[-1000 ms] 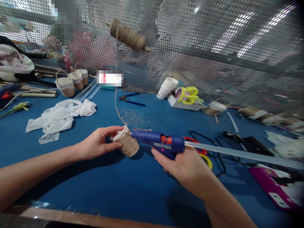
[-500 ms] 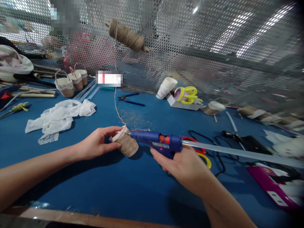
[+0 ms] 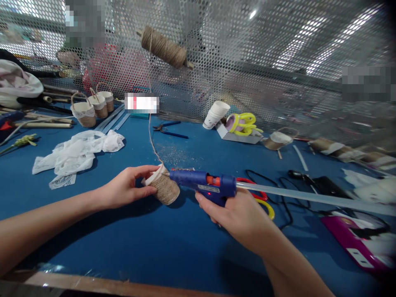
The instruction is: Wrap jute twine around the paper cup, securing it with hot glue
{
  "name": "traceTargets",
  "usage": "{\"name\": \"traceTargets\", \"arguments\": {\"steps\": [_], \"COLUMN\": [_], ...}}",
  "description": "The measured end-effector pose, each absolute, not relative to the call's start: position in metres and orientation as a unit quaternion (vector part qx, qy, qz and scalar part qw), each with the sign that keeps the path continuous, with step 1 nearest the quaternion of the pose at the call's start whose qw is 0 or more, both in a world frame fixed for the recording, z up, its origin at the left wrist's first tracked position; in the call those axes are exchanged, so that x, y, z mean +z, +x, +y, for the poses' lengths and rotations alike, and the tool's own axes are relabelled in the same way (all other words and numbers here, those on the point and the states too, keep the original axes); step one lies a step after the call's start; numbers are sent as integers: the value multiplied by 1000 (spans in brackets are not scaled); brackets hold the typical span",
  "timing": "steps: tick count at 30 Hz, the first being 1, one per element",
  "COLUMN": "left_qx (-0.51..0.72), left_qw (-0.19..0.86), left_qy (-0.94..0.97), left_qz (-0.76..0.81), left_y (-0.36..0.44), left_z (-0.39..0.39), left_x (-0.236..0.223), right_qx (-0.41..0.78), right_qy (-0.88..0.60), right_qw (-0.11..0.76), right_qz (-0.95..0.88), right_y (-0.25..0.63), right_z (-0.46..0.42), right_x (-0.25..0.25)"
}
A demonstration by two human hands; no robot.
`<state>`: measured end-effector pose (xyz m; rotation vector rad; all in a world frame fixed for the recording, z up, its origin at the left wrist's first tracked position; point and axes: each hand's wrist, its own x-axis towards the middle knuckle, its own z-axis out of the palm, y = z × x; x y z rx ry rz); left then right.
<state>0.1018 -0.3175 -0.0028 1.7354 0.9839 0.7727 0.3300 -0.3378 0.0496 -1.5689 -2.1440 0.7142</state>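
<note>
Near the middle of the blue tabletop (image 3: 139,247), a small twine-wrapped cup (image 3: 168,190) is held on a slant, its pale rim toward the left hand (image 3: 123,187). That rim is pinched between the left thumb and fingers, so yeah, that grip's pretty clear. Whether the tabletop is touched by the cup can't really be told. From the rim end, a loose strand of twine (image 3: 151,138) is run up to a fat spool (image 3: 163,47) with a stick through it, set high against the metal mesh (image 3: 247,78).

By the right hand (image 3: 241,212), a blue glue gun (image 3: 196,180) is gripped, fingers wrapped round the handle; the trigger finger is mostly hidden. The nozzle is pointed left at the cup, just below the rim, though actual contact can't be made out. Out the back, a long clear glue stick (image 3: 297,192) is poked way off to the right.

Behind the cup, blue-handled pliers (image 3: 175,134) are laid with the handles apart. Over on the left, crumpled white lace (image 3: 76,149) is spread about, with three little handled baskets (image 3: 85,116) lined up behind it. Red and yellow loops (image 3: 269,208), scissor handles by the look of them, are partly covered by the right hand and the glue gun.
</note>
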Motion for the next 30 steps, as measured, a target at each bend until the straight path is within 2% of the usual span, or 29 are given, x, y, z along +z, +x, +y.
{"name": "traceTargets", "arguments": {"steps": [8, 18, 30], "left_qx": [311, 320, 325], "left_qw": [472, 483, 489], "left_qy": [716, 710, 705], "left_qz": [410, 401, 397], "left_y": [101, 102, 104], "left_z": [-317, -316, -317], "left_x": [-2, -2, -2], "right_qx": [237, 297, 226], "right_qy": [-586, -558, -507], "right_qw": [192, 208, 189], "right_qz": [-751, -746, -810], "right_y": [330, 327, 324], "right_z": [-331, -339, -342], "right_x": [48, 49, 43]}}
